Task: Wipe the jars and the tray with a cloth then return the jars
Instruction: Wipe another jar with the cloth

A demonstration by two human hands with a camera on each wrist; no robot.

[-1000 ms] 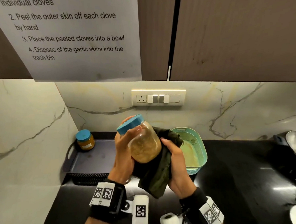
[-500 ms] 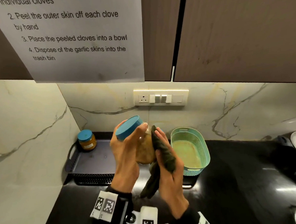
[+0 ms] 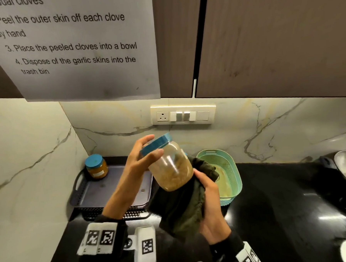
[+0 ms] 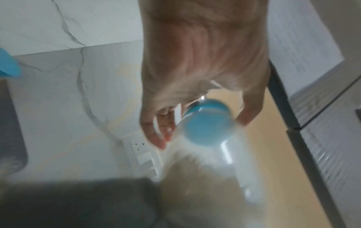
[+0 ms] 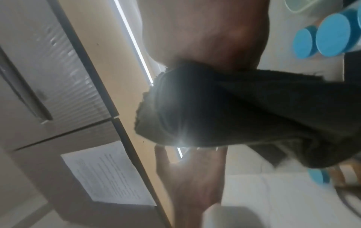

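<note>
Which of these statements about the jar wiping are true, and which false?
1. The left hand holds the tilted jar at its blue lid. True.
2. The right hand holds a white paper towel under the jar. False: it holds a dark green cloth.
3. A small jar stands in the tray's back left corner. True.
4. The held jar is empty. False: it holds a tan filling.
5. The green basket sits inside the tray. False: it stands on the black counter, right of the tray.
</note>
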